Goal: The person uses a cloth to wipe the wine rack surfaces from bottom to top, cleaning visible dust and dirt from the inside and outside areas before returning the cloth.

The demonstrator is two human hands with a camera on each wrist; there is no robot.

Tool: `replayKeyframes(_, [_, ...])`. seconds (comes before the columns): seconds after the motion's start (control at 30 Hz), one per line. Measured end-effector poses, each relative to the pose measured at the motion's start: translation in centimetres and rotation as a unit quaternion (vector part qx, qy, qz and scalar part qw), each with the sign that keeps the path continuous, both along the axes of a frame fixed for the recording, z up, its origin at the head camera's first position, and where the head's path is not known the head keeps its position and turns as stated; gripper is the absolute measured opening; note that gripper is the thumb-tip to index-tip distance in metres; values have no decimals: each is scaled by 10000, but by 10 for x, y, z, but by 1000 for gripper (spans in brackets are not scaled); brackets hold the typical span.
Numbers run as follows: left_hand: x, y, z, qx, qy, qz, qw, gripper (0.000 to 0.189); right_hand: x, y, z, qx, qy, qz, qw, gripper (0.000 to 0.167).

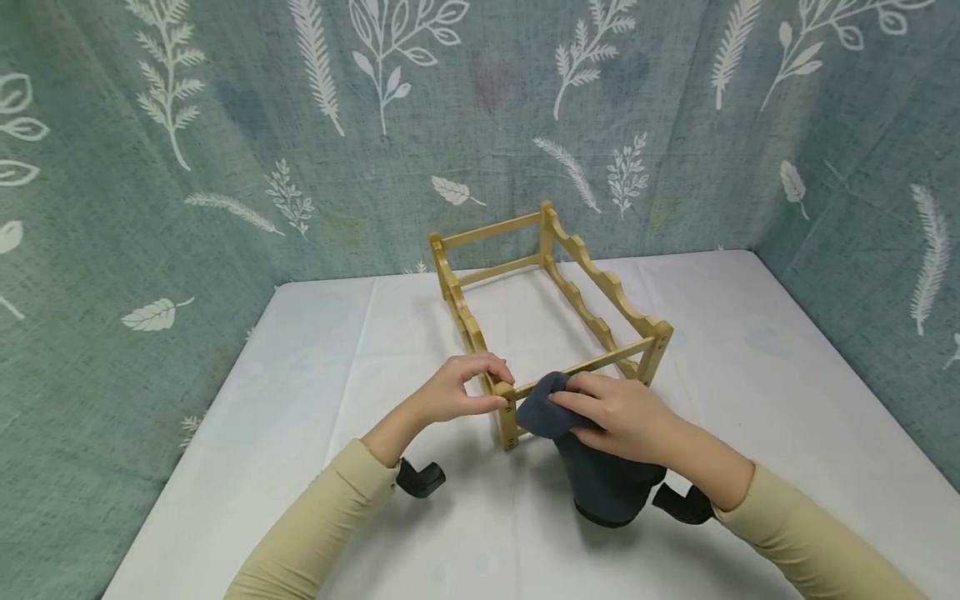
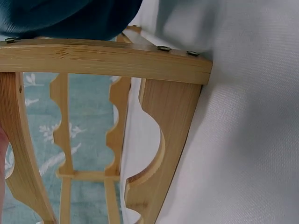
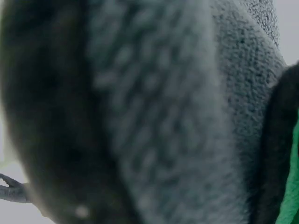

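A light wooden rack (image 1: pixel 507 423) with scalloped side rails stands on the table, one end towards me. My left hand (image 1: pixel 459 388) holds its near left corner post, the thumb on the near side and the fingers over the top. My right hand (image 1: pixel 632 418) grips a dark blue-grey cloth (image 1: pixel 606 487) at the rack's near end bar, with the bunched top in the fingers and the rest hanging down. In the left wrist view the cloth (image 2: pixel 70 18) lies right along a wooden bar (image 2: pixel 93 58). Close up, the cloth (image 3: pixel 168 116) fills most of the right wrist view, with dark edging and a green part.
A white cover (image 1: pixel 315 350) lies over the table. Grey-green fabric (image 1: pixel 480 117) with white leaf prints hangs behind and at both sides, close behind the rack's far end. Black wrist mounts (image 1: pixel 422 479) stick out below both sleeves.
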State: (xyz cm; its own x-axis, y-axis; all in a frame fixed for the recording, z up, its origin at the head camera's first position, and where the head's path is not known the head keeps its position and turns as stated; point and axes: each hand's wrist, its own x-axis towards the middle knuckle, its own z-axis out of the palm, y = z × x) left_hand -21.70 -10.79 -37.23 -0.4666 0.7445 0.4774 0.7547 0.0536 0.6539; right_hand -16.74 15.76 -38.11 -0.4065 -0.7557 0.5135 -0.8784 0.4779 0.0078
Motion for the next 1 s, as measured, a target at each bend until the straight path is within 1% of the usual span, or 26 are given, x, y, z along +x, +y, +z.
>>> replayKeyframes(0.2, [-1,1,-1,57,-61,-113,9999,25,5,-18,2,23,-248,-514,9984,42])
replayKeyframes(0.33, [0,2,-1,74,-98,-72,9999,25,5,-16,2,-34,-330,-883,9955,41])
replayKeyframes(0.5, [2,2,0,12,-189,72,9998,22,3,9,1,-62,-349,-1346,9903,44])
replayKeyframes(0.67, [2,1,-1,50,-236,100,9997,21,-3,45,1,-123,-493,-1907,9803,45])
replayKeyframes(0.77, [-4,-1,-11,102,-230,120,9996,22,-5,64,3,-123,-544,-2276,9722,44])
replayKeyframes(0.87, [-12,-2,-23,114,-211,104,9997,22,-6,77,3,-183,-447,-2484,9675,45])
replayKeyframes(0.9, [-11,-2,-23,98,-238,126,9996,22,-6,80,3,-212,-413,-2505,9670,45])
replayKeyframes(1.0, [-5,0,-13,49,-260,160,9995,21,-7,85,2,-303,-294,-2490,9676,45])
